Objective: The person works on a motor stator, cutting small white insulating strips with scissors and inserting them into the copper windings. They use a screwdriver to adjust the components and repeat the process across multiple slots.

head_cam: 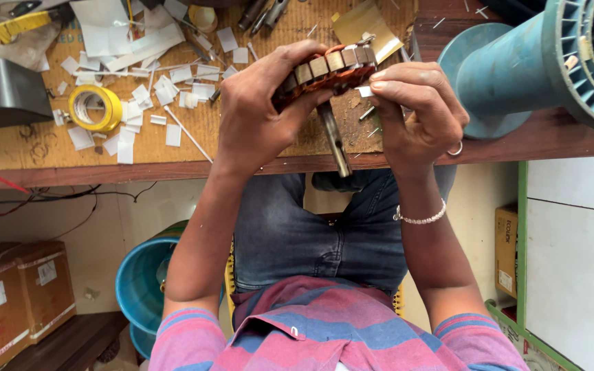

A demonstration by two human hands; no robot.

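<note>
Over the front edge of the wooden workbench (29,148) I hold a motor rotor (328,67), a slotted metal core with copper-coloured windings and a steel shaft (335,141) that points down toward my lap. My left hand (259,113) wraps around the rotor's left side. My right hand (414,110) sits at the rotor's right end, thumb and forefinger pinching a small white slip of paper (364,91) against the core. A ring and a beaded bracelet are on my right hand and wrist.
Several white paper slips (166,89) litter the bench beside a yellow tape roll (95,108) and a thin white rod (188,134). A large teal spool (537,65) stands at right. Cardboard boxes (15,295) and a blue bucket (139,282) sit below.
</note>
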